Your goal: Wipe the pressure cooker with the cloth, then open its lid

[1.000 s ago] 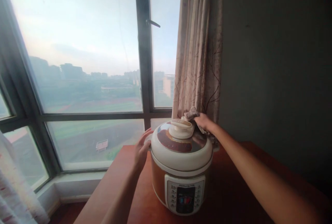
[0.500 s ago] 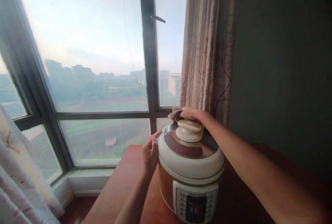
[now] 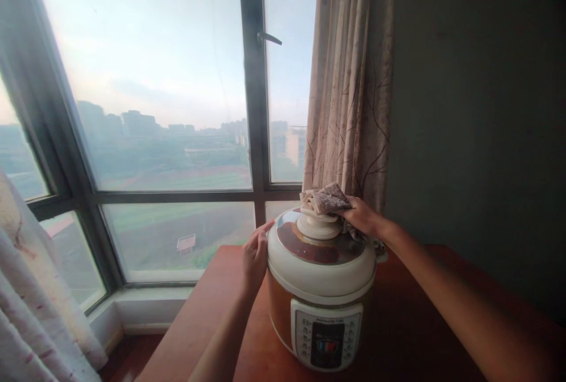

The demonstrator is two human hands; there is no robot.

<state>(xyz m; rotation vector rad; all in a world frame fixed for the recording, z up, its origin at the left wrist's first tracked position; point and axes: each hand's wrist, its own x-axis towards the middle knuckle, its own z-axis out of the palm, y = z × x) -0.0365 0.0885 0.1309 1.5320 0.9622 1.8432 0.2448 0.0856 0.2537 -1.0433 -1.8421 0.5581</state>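
A white and brown electric pressure cooker [image 3: 321, 276] stands on the reddish-brown table, its control panel [image 3: 326, 338] facing me. Resting against the left side of its lid is my left hand [image 3: 256, 252], fingers stretched out along the rim. My right hand [image 3: 360, 216] grips a patterned brown cloth [image 3: 329, 198] at the right of the lid knob. The cloth lies over the top of the knob and hides most of it. Below the cloth the knob's white base [image 3: 317, 227] shows, set on a shiny lid plate [image 3: 305, 249].
The wooden table [image 3: 194, 317] reaches to the window [image 3: 168, 75] with its dark frame. A patterned curtain [image 3: 345, 87] hangs behind the cooker, and a pale curtain [image 3: 35, 293] hangs at the far left. A dark wall [image 3: 477, 105] rises on the right.
My right hand has moved right and toward me, bringing the cloth from behind the knob onto its top. My left hand stays at the lid's left side.
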